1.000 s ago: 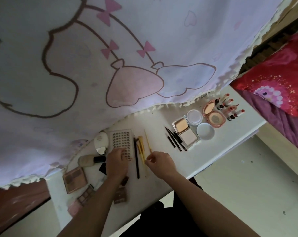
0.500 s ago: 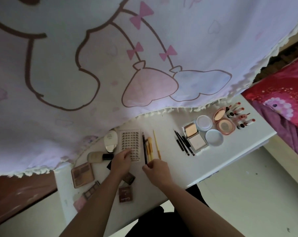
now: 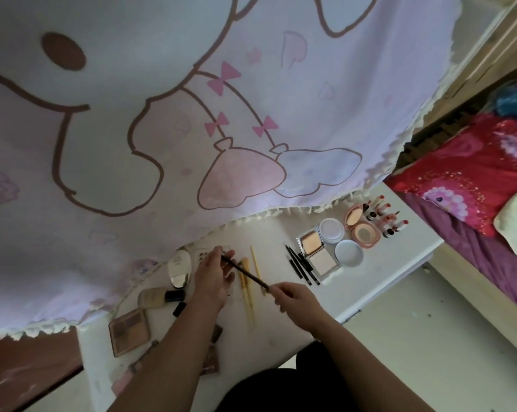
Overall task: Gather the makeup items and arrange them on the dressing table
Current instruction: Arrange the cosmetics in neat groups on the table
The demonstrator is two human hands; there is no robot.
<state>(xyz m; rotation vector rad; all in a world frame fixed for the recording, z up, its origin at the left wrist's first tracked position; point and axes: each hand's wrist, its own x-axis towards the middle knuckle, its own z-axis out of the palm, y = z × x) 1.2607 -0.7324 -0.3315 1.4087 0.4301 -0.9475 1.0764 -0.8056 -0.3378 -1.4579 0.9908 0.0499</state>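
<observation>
A dark slim makeup pencil (image 3: 245, 272) is lifted above the white dressing table (image 3: 379, 272). My right hand (image 3: 296, 301) pinches its near end and my left hand (image 3: 214, 275) holds its far end. Under them lie yellow-handled brushes (image 3: 247, 292) and a thin yellow stick (image 3: 255, 266). The dotted sticker sheet (image 3: 202, 254) is mostly hidden behind my left hand. To the right lie black pencils (image 3: 300, 264), open powder compacts (image 3: 318, 252) and several lipsticks (image 3: 386, 217).
A foundation bottle (image 3: 159, 297), an oval compact (image 3: 178, 267) and eyeshadow palettes (image 3: 129, 331) lie at the left. A cartoon-print cloth (image 3: 192, 129) hangs over the table's back. A bed with red bedding (image 3: 474, 179) stands on the right.
The dark pencil lay on the table beside the brushes; both hands now hold it raised and slanted. My left hand left the sticker sheet. The camera tilted up.
</observation>
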